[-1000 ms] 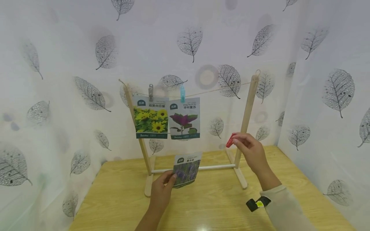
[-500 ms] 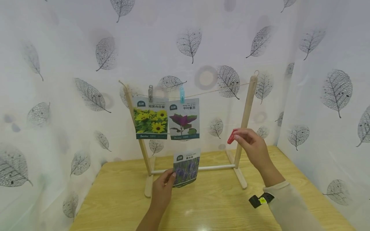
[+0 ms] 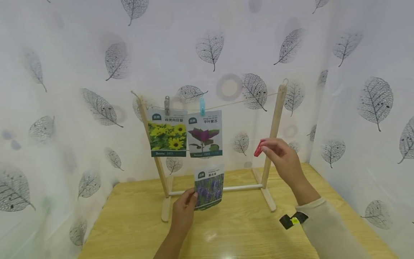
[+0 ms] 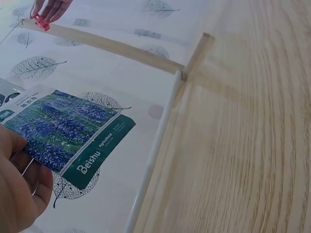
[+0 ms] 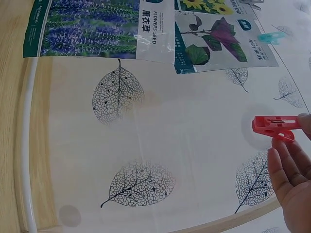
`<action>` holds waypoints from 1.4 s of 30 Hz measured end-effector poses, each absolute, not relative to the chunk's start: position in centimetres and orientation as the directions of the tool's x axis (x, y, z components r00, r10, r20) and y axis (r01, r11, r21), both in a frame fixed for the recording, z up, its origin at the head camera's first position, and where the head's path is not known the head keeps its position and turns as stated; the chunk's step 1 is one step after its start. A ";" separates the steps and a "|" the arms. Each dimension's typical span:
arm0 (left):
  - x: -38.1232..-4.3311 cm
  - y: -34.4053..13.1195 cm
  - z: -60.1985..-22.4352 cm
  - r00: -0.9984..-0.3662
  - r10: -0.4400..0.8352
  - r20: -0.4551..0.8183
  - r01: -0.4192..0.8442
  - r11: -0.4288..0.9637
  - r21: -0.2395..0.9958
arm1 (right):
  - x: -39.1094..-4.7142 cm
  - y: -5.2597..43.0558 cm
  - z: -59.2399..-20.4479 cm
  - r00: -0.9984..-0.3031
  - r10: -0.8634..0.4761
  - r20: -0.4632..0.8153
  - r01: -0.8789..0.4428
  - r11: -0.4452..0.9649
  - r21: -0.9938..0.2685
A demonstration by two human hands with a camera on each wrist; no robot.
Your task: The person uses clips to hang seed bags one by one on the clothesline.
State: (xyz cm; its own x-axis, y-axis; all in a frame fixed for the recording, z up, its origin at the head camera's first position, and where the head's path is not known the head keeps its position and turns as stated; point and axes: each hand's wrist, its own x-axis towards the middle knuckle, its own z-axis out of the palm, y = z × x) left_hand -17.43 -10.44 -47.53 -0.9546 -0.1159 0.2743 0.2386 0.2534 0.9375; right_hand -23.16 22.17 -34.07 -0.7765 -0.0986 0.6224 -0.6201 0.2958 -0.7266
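My left hand pinches a seed packet with purple lavender flowers by its left edge, held upright below the hanging packets. In the left wrist view, the thumb and fingers grip that packet's side. My right hand pinches a red clothespin between thumb and fingertips, in front of the right post. The right wrist view shows the clothespin pointing left. On the string, a grey clip holds a yellow sunflower packet, and a blue clip holds a purple-leaf packet.
The string runs between a left wooden post and a right wooden post. A white rod joins them low down. The stand rests on a wood-grain table. Leaf-patterned curtains surround it.
The right hand has risen slightly with the red clothespin. The lavender packet in the left hand has tilted more upright and faces the head camera more squarely.
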 end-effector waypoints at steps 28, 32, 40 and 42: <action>-17.7 -9.6 -46.8 -0.943 -0.134 0.306 0.258 0.289 0.922 | -23.3 21.3 -29.4 -0.713 -0.129 0.689 -0.688 0.313 -0.654; -17.9 -9.4 -46.8 -0.941 -0.140 0.310 0.260 0.288 0.921 | -23.4 21.3 -28.7 -0.691 -0.148 0.708 -0.715 0.287 -0.637; -17.9 -9.2 -46.5 -0.939 -0.142 0.314 0.263 0.294 0.919 | -23.3 21.3 -27.8 -0.694 -0.138 0.707 -0.705 0.331 -0.627; -17.9 -9.2 -46.5 -0.941 -0.139 0.310 0.262 0.284 0.922 | -23.4 21.3 -27.5 -0.690 -0.140 0.710 -0.708 0.335 -0.622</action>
State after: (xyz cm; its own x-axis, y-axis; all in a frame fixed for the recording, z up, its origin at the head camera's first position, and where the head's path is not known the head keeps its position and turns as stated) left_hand -17.91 -9.18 -46.46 -0.9407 -0.1386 0.3096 0.2617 0.2842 0.9224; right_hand -23.41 21.29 -27.50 -0.6901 -0.1403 0.7100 -0.7080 0.3345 -0.6220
